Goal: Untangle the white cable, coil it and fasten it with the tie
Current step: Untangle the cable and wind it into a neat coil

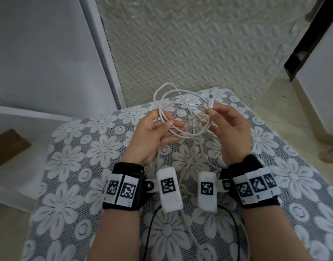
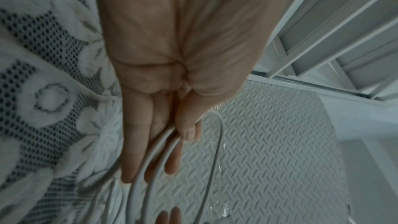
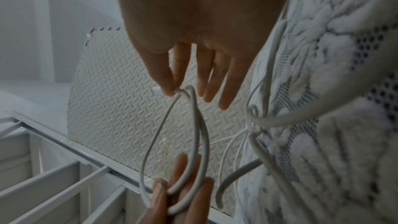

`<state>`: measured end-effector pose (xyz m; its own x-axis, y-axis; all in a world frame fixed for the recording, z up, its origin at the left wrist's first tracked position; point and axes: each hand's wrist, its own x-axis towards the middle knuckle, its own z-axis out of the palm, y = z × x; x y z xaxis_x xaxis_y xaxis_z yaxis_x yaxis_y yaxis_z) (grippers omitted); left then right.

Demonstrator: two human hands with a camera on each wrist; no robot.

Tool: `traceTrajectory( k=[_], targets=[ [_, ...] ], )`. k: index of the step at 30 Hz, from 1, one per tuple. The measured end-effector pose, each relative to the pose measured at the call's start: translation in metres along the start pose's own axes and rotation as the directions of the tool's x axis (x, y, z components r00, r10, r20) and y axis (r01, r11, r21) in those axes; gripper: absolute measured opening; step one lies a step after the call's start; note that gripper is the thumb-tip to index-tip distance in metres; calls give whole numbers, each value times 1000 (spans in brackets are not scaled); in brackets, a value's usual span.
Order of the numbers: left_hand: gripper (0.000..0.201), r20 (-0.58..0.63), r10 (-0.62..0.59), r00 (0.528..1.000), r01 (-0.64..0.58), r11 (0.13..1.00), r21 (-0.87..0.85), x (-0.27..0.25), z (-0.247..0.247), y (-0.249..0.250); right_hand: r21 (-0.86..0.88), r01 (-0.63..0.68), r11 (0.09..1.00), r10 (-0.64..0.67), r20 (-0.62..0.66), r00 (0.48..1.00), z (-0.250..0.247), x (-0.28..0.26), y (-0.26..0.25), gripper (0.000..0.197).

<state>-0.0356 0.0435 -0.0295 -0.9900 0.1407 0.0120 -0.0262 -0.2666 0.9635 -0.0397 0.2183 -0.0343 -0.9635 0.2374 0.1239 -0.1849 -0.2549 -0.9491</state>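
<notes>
We see a grey mesh cloth patterned with white flowers point(image 1: 71, 162) spread over the surface in front of us, and beyond it a pale embossed foam mat point(image 1: 190, 49) on the floor. To the left, a brown rectangular block point(image 1: 8, 146) lies on a white shelf point(image 1: 39, 117).

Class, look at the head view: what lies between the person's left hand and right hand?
Loops of the white cable span the gap between the left hand and the right hand, above the flowered cloth; the head view shows it.
</notes>
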Motion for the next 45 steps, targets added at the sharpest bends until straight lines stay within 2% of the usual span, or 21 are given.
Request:
traceTrajectory(
  k=[3,5,7,10,12,18,20,23,30,33,38,45],
  targets=[
    [13,-75,12,997,-13,1000,-4,3,2,-2,1,-5,1000,5,44,999,1,-2,-1,25],
    [12,-118,19,993,-22,1000,-17,4,4,-3,-11,-9,1000,10,57,998,1,-2,-1,18],
    [12,-159,29,987,-34,999,-31,5,4,-3,-21,-7,1000,7,39,999,1,-1,1,8],
    [10,-191,40,981,-52,997,-56,4,2,-2,17,-27,999,27,-20,999,0,0,1,6],
    [7,-170,32,985,-48,995,-88,3,0,0,45,-56,997,59,-52,997,-1,1,1,8],
    [11,-8,-9,1000,7,991,-132,-2,-4,8,94,-125,988,132,-63,989,-3,3,2,10],
    [13,26,-15,1000,18,992,-123,-3,-3,8,75,-130,989,134,-60,989,-4,3,5,19],
    [13,50,-21,999,26,995,-101,-4,-1,8,-13,-139,990,139,-42,989,-4,4,8,19],
    [15,27,-18,999,20,998,-68,-4,-3,8,-36,-120,992,122,61,991,0,2,7,14],
    [17,19,-43,999,44,997,-65,-3,-3,6,-11,-118,993,118,40,992,-1,3,8,14],
    [27,-42,-43,998,35,981,-189,0,-4,5,77,-115,990,116,-10,993,-2,4,7,14],
    [24,-10,-6,1000,3,947,-322,0,-2,4,134,-80,988,82,-7,997,-1,3,5,14]
  ],
)
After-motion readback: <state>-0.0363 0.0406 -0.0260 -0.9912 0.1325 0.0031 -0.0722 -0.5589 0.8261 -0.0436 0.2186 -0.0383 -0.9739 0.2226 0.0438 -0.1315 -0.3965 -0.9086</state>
